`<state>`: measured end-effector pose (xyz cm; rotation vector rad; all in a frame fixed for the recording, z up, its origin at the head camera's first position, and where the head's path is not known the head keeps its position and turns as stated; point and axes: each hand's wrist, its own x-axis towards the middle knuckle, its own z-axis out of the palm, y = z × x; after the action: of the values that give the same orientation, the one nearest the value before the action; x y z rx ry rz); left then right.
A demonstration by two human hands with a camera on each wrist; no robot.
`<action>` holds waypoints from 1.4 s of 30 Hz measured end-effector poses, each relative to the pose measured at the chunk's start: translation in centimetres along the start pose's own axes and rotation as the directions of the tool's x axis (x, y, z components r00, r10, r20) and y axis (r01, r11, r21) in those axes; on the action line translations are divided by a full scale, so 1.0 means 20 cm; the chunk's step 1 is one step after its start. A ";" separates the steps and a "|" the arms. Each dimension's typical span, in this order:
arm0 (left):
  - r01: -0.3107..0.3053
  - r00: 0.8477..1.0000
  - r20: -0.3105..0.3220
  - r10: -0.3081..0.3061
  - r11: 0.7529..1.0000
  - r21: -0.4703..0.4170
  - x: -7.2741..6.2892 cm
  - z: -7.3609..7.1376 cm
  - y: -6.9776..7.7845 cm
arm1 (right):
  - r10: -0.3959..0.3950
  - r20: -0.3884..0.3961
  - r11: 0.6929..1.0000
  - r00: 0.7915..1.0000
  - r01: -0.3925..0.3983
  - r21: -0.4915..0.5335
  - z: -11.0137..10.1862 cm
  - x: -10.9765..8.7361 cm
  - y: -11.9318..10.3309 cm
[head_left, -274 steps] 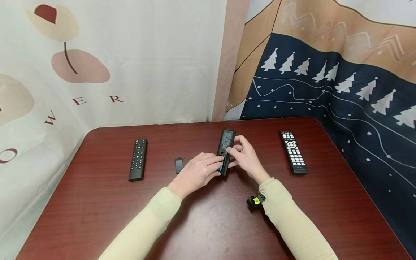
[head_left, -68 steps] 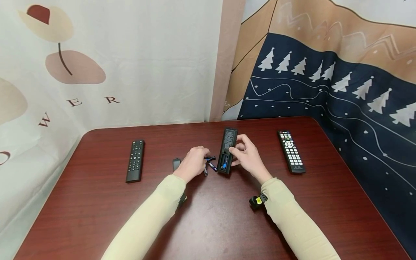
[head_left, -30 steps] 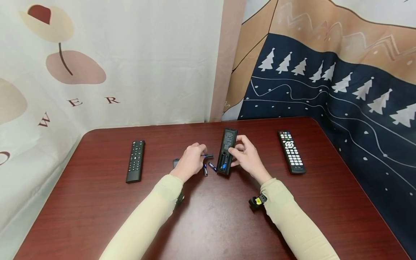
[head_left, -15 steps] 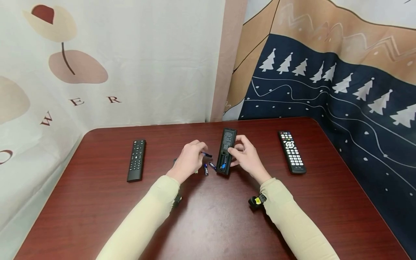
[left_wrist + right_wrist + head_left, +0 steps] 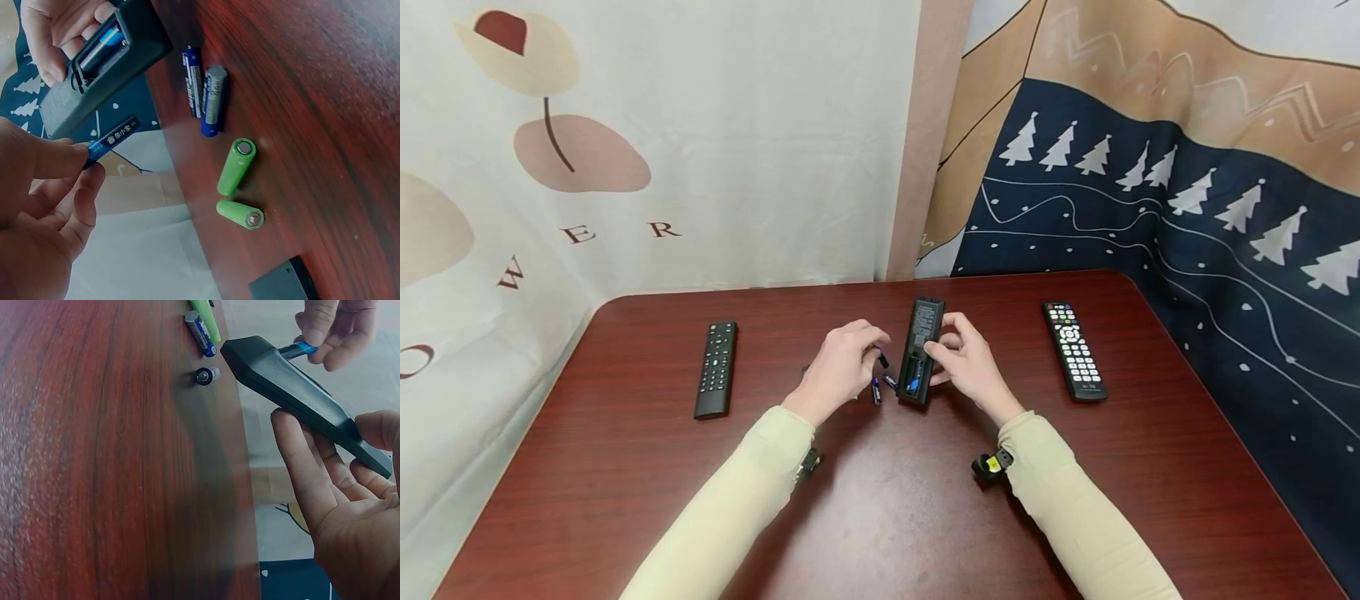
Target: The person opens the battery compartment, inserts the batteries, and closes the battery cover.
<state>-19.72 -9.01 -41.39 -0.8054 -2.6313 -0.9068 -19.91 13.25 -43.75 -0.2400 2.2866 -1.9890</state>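
My right hand point(image 5: 966, 358) holds a black remote control point(image 5: 922, 329), its back facing up and its battery compartment uncovered. One blue battery point(image 5: 103, 50) sits in that compartment. My left hand point(image 5: 842, 362) pinches another blue battery point(image 5: 112, 140) between thumb and fingers, just left of the remote. Below, on the table, lie two more blue batteries point(image 5: 214, 100) side by side. Two green batteries point(image 5: 237, 165) lie near them, mostly hidden by my left hand in the head view. A dark flat piece, like the compartment cover point(image 5: 284, 282), shows at the left wrist view's bottom edge.
On the brown table point(image 5: 880, 517), a black remote point(image 5: 717, 371) lies to the left, keys up. Another remote with white keys point(image 5: 1075, 350) lies to the right. Curtains point(image 5: 760, 150) hang behind the table's far edge.
Earlier my left fingers were at the remote's compartment; later, blue batteries lay on the table beside it. Since then my left hand has lifted one and tilted it. The right hand keeps holding the remote.
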 end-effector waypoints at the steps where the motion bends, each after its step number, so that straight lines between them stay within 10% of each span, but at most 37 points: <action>1: -0.009 1.000 -0.004 0.009 1.000 -0.003 0.00 0.00 0.00 | 0.000 0.000 1.000 1.000 0.000 0.001 0.00 0.00 0.00; 42: -0.182 0.983 -0.025 0.181 0.978 -0.101 0.02 0.04 0.12 | 0.005 -0.007 0.999 1.000 -0.005 0.040 0.02 0.01 0.00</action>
<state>-18.77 -6.77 -40.61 -1.0404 -2.4652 -0.9994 -19.98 12.86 -43.81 -0.2244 2.2462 -2.0343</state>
